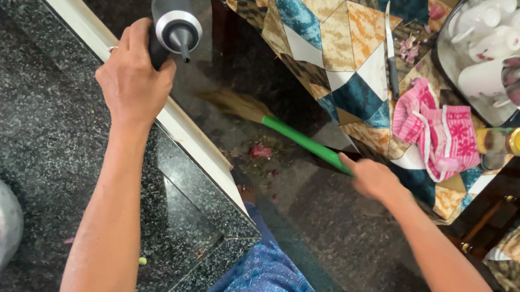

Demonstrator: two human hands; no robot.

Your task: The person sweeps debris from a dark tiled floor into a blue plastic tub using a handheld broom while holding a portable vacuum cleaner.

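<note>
The right hand [373, 176], fingers wrapped around the green broom handle [305, 143], is sweeping floor scraps [260, 152] while the left hand [131, 80], fingers curled, is gripping a black handle [170, 13]; a careless swing could be scattering debris farther.

In view are two hands, left [131, 80] and right [373, 176], one broom [287, 131], one knife [392, 54], one pink cloth [439, 131], one small jar [507, 142], one tray [449, 62], and about five white cups [495, 42].

Left hand [131, 80] raised forward, fingers curled in a grip, forearm straight, right hand [371, 177] lower, fist closed, arm extended diagonally
</note>
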